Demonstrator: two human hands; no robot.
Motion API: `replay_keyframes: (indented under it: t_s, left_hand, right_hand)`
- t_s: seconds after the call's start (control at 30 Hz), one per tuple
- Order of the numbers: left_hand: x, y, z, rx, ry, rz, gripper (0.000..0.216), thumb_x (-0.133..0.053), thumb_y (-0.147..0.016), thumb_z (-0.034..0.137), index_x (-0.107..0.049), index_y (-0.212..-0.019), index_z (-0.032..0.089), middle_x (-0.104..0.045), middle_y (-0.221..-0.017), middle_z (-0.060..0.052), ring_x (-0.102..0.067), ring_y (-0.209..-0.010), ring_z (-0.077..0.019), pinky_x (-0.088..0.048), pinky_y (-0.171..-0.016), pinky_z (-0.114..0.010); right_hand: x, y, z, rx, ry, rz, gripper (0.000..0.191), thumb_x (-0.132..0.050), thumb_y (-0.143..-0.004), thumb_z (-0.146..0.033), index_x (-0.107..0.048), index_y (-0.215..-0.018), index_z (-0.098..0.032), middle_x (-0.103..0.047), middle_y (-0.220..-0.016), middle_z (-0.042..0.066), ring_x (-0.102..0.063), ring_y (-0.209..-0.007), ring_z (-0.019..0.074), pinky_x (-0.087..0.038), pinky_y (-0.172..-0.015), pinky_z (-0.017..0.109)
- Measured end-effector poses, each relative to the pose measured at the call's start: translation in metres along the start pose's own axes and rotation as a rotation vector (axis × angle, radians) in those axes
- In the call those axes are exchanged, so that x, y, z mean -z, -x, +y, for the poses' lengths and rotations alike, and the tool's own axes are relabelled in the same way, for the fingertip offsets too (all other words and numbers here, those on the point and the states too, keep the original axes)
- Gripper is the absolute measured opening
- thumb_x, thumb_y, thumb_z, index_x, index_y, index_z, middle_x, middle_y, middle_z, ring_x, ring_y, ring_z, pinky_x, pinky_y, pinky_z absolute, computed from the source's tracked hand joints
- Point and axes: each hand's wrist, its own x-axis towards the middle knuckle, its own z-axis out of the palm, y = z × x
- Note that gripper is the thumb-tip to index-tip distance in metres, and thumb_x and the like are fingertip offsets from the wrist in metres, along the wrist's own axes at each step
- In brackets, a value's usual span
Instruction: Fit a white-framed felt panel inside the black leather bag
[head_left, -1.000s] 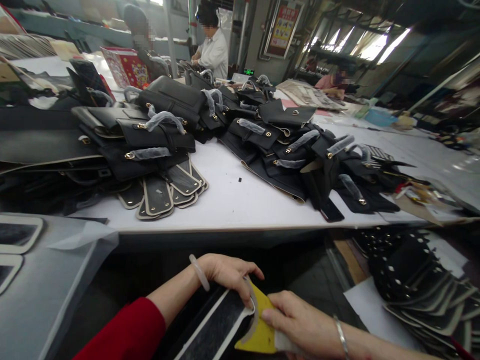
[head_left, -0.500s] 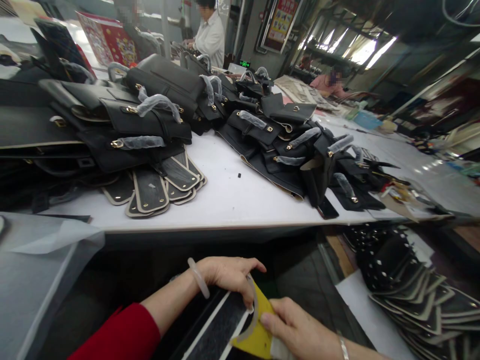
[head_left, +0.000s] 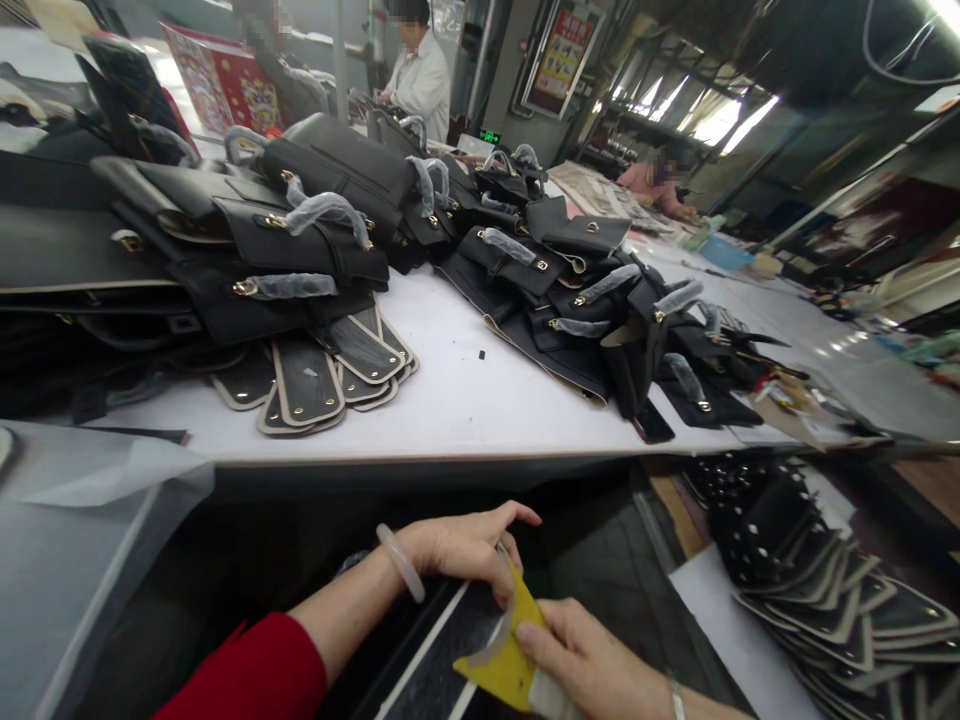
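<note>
At the bottom of the head view my left hand [head_left: 465, 548] pinches the rounded end of a flat black panel with a pale border [head_left: 442, 655]. A pale bangle sits on that wrist. My right hand [head_left: 592, 665] grips a yellow scraper-like piece [head_left: 506, 655] and holds it against the panel's end, right beside my left fingers. Both hands are closed on what they hold. The lower part of the panel runs out of the picture.
A white table [head_left: 480, 400] ahead carries heaps of black handbags [head_left: 330, 215] with wrapped handles and a fan of black flat panels [head_left: 315, 375]. More dark panels [head_left: 817, 580] are stacked low at the right. A grey sheet-covered surface [head_left: 67, 560] is at the left. Other people work far behind.
The camera swung slightly left and down. My left fingers lifted a little at the panel's end, and the yellow piece tilted more upright under my right hand.
</note>
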Motion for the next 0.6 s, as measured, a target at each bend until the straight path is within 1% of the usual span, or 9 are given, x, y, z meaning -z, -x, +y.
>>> replay_keyframes:
  t_s: [0.1,0.2,0.23,0.3,0.33,0.4,0.5,0.6]
  left_hand:
    - [-0.003,0.003,-0.002,-0.028,0.025,0.066,0.092,-0.076,-0.052,0.02,-0.037,-0.135,0.018,-0.061,-0.083,0.003,-0.053,-0.065,-0.012,-0.04,-0.053,-0.021]
    - [-0.006,0.016,-0.003,-0.068,0.017,0.182,0.081,-0.07,-0.065,0.026,-0.034,-0.137,0.017,-0.065,-0.086,0.001,-0.054,-0.066,-0.0124,-0.039,-0.054,-0.022]
    - [-0.007,0.022,-0.003,-0.083,0.003,0.236,0.078,-0.067,-0.071,0.03,-0.033,-0.139,0.016,-0.066,-0.09,-0.001,-0.056,-0.069,-0.0132,-0.041,-0.057,-0.024]
    - [-0.01,0.039,-0.003,-0.106,-0.043,0.348,0.07,-0.061,-0.081,0.039,-0.033,-0.141,0.015,-0.067,-0.101,-0.005,-0.06,-0.08,-0.0159,-0.047,-0.07,-0.028]
    - [-0.012,0.047,-0.004,-0.111,-0.071,0.399,0.066,-0.057,-0.085,0.042,-0.035,-0.141,0.014,-0.067,-0.107,-0.007,-0.061,-0.087,-0.0179,-0.047,-0.079,-0.031]
    - [-0.018,0.063,-0.005,-0.107,-0.124,0.478,0.059,-0.051,-0.09,0.048,-0.042,-0.138,0.016,-0.066,-0.119,-0.009,-0.06,-0.105,-0.0217,-0.044,-0.095,-0.034]
    - [-0.03,0.079,-0.008,-0.07,-0.177,0.55,0.054,-0.042,-0.094,0.054,-0.053,-0.133,0.018,-0.064,-0.129,-0.008,-0.056,-0.119,-0.0244,-0.038,-0.105,-0.036]
    - [-0.043,0.084,-0.012,-0.048,-0.21,0.58,0.055,-0.037,-0.096,0.058,-0.059,-0.13,0.02,-0.064,-0.13,-0.006,-0.056,-0.121,-0.0241,-0.037,-0.108,-0.035]
  right_hand:
    - [-0.009,-0.004,-0.003,0.02,-0.008,0.006,0.069,-0.047,-0.074,-0.084,-0.055,-0.081,-0.016,-0.054,-0.062,0.0,-0.047,-0.045,0.0083,-0.034,-0.04,0.017]
    - [-0.017,-0.008,0.0,0.029,-0.01,0.009,0.076,-0.042,-0.07,-0.09,-0.057,-0.077,-0.015,-0.054,-0.06,0.001,-0.047,-0.045,0.0086,-0.033,-0.04,0.017]
    - [-0.02,-0.01,0.002,0.042,-0.01,0.026,0.079,-0.041,-0.069,-0.091,-0.059,-0.076,-0.014,-0.055,-0.061,0.002,-0.047,-0.046,0.0087,-0.033,-0.041,0.018]
    - [-0.025,-0.014,0.008,0.091,-0.023,0.061,0.084,-0.04,-0.068,-0.093,-0.063,-0.076,-0.013,-0.059,-0.065,0.005,-0.048,-0.05,0.0092,-0.035,-0.044,0.018]
    - [-0.027,-0.016,0.012,0.122,-0.034,0.066,0.086,-0.04,-0.069,-0.093,-0.066,-0.077,-0.012,-0.061,-0.068,0.006,-0.049,-0.053,0.01,-0.037,-0.047,0.019]
    - [-0.032,-0.021,0.019,0.166,-0.054,0.075,0.089,-0.039,-0.068,-0.094,-0.069,-0.079,-0.011,-0.063,-0.07,0.009,-0.052,-0.058,0.0121,-0.04,-0.053,0.02]
    - [-0.042,-0.024,0.036,0.188,-0.077,0.041,0.091,-0.038,-0.067,-0.095,-0.07,-0.078,-0.01,-0.065,-0.071,0.01,-0.054,-0.061,0.0137,-0.041,-0.057,0.022]
    - [-0.052,-0.015,0.058,0.217,-0.146,-0.014,0.087,-0.042,-0.067,-0.094,-0.068,-0.072,-0.012,-0.063,-0.067,0.007,-0.053,-0.059,0.0133,-0.042,-0.058,0.023]
